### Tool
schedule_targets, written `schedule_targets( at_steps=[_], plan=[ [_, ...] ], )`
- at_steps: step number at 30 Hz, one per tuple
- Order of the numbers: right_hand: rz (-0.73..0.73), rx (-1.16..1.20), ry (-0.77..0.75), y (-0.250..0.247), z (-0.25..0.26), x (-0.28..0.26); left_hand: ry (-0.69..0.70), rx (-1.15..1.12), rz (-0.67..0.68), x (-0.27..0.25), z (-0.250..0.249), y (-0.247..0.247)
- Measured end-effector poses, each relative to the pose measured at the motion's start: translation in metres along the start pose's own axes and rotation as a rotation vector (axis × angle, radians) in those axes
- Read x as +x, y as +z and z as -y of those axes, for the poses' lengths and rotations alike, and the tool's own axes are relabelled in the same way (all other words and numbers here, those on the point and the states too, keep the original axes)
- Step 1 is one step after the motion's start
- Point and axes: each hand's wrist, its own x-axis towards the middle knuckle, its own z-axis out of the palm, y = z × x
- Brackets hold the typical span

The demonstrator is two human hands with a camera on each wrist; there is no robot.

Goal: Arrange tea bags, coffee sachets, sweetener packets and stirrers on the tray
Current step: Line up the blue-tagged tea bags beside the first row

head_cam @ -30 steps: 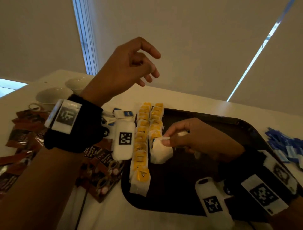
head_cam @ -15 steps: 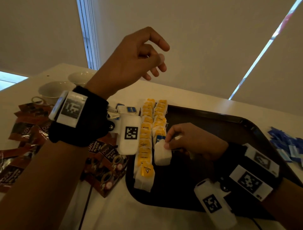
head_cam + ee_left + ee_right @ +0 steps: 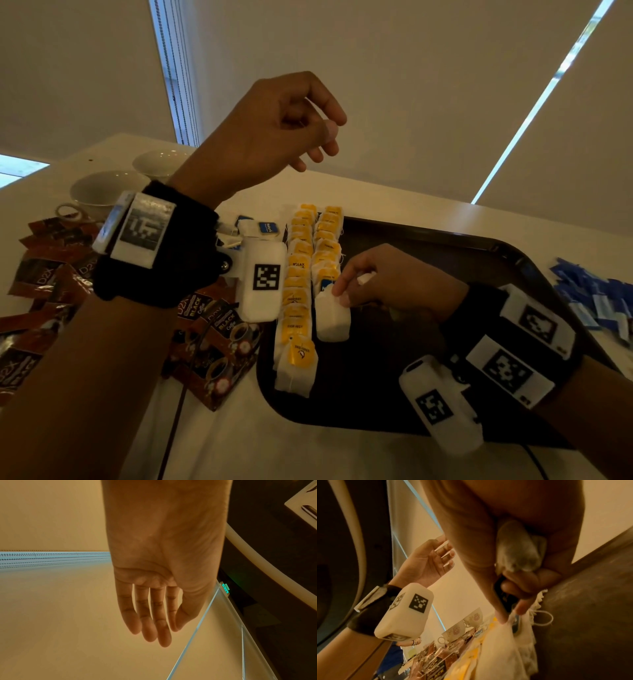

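Coffee sachets (image 3: 209,342) lay scattered on the tabletop (image 3: 308,455) at left. The left hand (image 3: 274,133) hung raised, its grip loose and empty. On the dark tray (image 3: 428,253), the right hand (image 3: 394,284) pinched a white tea bag (image 3: 331,320) beside two yellow-tagged rows (image 3: 301,274). Blue packets (image 3: 596,301) lay far right.

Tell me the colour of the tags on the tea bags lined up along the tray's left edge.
Yellow, with dark print, on the tea bags in the row; clearest in the head view.

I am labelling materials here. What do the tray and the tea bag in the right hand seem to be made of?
Tray: probably plastic, dark and matte, with a moulded raised rim. Tea bag, pinched by the right hand: thin white filter paper, soft and fuzzy-edged, with a string.
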Motion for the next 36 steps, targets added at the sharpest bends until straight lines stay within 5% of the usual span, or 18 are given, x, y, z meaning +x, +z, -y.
schedule_targets(
  at_steps=[6, 10, 17, 28, 36],
  plan=[
    [0.023, -0.036, -0.011, -0.007, 0.002, -0.002, -0.008, 0.007, 0.012, 0.0, 0.001, -0.001],
    [-0.055, 0.38, -0.107, -0.015, 0.002, -0.01, -0.034, 0.002, 0.081, 0.0, 0.001, 0.001],
    [-0.061, 1.049, -0.244, -0.029, 0.012, -0.013, -0.047, 0.026, 0.44, -0.003, 0.003, 0.028],
    [0.111, 1.165, -0.257, -0.042, 0.006, -0.016, 0.122, -0.026, 0.303, 0.0, 0.006, 0.048],
    [0.055, 1.097, -0.154, -0.049, -0.005, -0.015, -0.022, -0.188, 0.166, -0.001, 0.001, 0.046]
  ],
)
